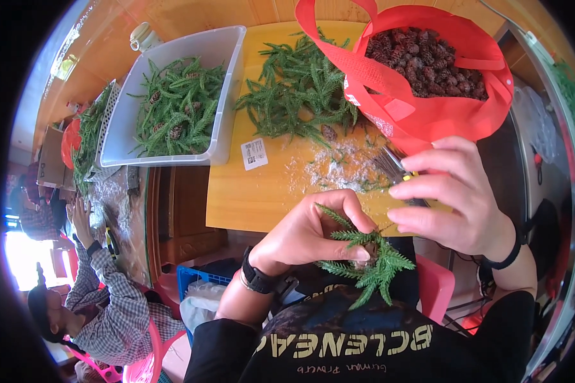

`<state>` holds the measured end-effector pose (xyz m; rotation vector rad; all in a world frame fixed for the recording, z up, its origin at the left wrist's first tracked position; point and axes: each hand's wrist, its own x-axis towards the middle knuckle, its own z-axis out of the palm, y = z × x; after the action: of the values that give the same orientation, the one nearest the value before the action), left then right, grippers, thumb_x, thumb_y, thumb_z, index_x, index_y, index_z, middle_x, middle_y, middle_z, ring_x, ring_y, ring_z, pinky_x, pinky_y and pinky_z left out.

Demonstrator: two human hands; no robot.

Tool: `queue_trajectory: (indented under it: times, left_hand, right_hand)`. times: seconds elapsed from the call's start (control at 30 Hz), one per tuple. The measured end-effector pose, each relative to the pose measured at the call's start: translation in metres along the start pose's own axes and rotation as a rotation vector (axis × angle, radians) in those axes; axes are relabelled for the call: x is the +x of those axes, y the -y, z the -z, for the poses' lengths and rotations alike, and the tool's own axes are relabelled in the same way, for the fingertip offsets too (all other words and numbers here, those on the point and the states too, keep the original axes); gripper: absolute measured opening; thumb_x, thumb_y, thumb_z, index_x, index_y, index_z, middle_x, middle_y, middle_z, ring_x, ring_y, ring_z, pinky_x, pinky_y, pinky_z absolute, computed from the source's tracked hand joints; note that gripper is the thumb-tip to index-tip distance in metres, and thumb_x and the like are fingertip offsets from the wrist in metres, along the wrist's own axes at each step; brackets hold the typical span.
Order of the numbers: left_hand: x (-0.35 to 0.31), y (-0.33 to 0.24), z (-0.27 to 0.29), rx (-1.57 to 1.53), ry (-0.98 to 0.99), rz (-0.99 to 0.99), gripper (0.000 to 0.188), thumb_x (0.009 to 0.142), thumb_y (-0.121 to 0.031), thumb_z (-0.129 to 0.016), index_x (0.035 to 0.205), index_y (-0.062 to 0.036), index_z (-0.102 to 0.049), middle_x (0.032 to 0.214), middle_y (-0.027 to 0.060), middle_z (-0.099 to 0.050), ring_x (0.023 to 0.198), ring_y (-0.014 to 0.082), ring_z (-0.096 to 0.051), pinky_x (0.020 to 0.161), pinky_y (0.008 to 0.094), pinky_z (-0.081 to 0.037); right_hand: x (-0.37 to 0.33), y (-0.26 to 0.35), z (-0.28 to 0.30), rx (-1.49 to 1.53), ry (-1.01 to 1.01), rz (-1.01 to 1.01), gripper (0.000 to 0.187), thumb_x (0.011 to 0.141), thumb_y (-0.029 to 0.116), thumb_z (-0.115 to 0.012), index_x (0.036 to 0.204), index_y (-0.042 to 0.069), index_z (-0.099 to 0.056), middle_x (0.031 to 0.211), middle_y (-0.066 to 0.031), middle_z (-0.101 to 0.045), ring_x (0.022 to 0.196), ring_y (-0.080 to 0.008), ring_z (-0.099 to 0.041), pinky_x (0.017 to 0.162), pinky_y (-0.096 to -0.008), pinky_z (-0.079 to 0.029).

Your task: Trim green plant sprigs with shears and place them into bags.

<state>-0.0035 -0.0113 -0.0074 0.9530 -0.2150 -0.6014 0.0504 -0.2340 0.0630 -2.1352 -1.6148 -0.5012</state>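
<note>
My left hand (300,233) is closed on a green artificial pine sprig (386,265) in front of my chest. Under the thumb sits something brown at the sprig's middle, mostly covered. My right hand (457,198) has its fingers stretched out and apart, just above and right of the sprig. Partly behind those fingers lie pliers with yellow and black handles (410,174), beside a bundle of thin dark wires (384,163). Whether the fingertips touch the pliers I cannot tell.
On the yellow table (236,201) are a pile of pine sprigs (294,96), white flakes (342,169), a loose pine cone (328,132) and a label (255,154). A plastic bin (220,137) holds sprigs and cones. Cones (421,60) fill a red bag (485,121). A co-worker (118,300) sits left.
</note>
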Motion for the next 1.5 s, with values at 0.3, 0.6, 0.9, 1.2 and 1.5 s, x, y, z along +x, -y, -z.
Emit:
queue_trajectory:
  times: [0.3,0.6,0.9,1.2,1.5]
  left_hand:
    - [0.0,-0.004,-0.005,0.114,-0.005,0.018,0.024,0.069,0.004,-0.074,0.085,-0.0022,-0.057,0.095,0.0112,-0.064,0.088,0.0162,-0.062,0.078,0.0291,-0.049]
    - [-0.003,-0.008,-0.015,0.904,-0.091,-0.366,0.022,0.066,0.008,-0.07,0.082,-0.0012,-0.059,0.093,0.0102,-0.065,0.087,0.0224,-0.063,0.076,0.0312,-0.05]
    - [-0.001,0.001,-0.004,0.062,-0.016,-0.031,0.029,0.067,0.003,-0.076,0.086,-0.0026,-0.054,0.093,0.0168,-0.063,0.088,0.0214,-0.062,0.073,0.0311,-0.052]
    - [0.0,0.004,0.002,-0.112,0.063,0.018,0.031,0.067,0.003,-0.076,0.088,-0.0018,-0.053,0.094,0.0212,-0.062,0.09,0.0257,-0.062,0.074,0.0324,-0.052]
    - [0.0,-0.003,-0.006,0.324,-0.044,-0.071,0.024,0.068,0.004,-0.075,0.083,-0.0021,-0.058,0.096,0.0123,-0.064,0.089,0.0178,-0.062,0.078,0.0293,-0.05]
  right_hand:
    - [0.003,0.004,-0.001,-0.06,0.006,0.03,0.011,0.067,0.014,-0.066,0.072,0.008,-0.059,0.086,0.0009,-0.06,0.096,-0.0177,-0.057,0.084,-0.0415,-0.041]
    - [0.004,-0.001,0.003,0.157,0.121,-0.165,0.024,0.065,0.021,-0.073,0.079,0.007,-0.059,0.087,-0.0023,-0.059,0.097,-0.0263,-0.055,0.083,-0.0444,-0.04]
    - [0.001,-0.001,-0.003,0.204,0.03,-0.126,0.019,0.066,0.018,-0.072,0.079,0.009,-0.061,0.088,-0.0008,-0.059,0.093,-0.0219,-0.057,0.08,-0.0391,-0.043]
    - [0.003,-0.001,-0.006,0.091,-0.082,0.034,0.007,0.07,0.017,-0.064,0.072,0.011,-0.059,0.085,0.0021,-0.061,0.088,-0.018,-0.059,0.078,-0.0357,-0.043]
    - [0.004,0.002,-0.001,-0.05,0.049,-0.007,0.007,0.068,0.014,-0.064,0.068,0.009,-0.058,0.081,0.0018,-0.059,0.091,-0.0167,-0.059,0.079,-0.0387,-0.042]
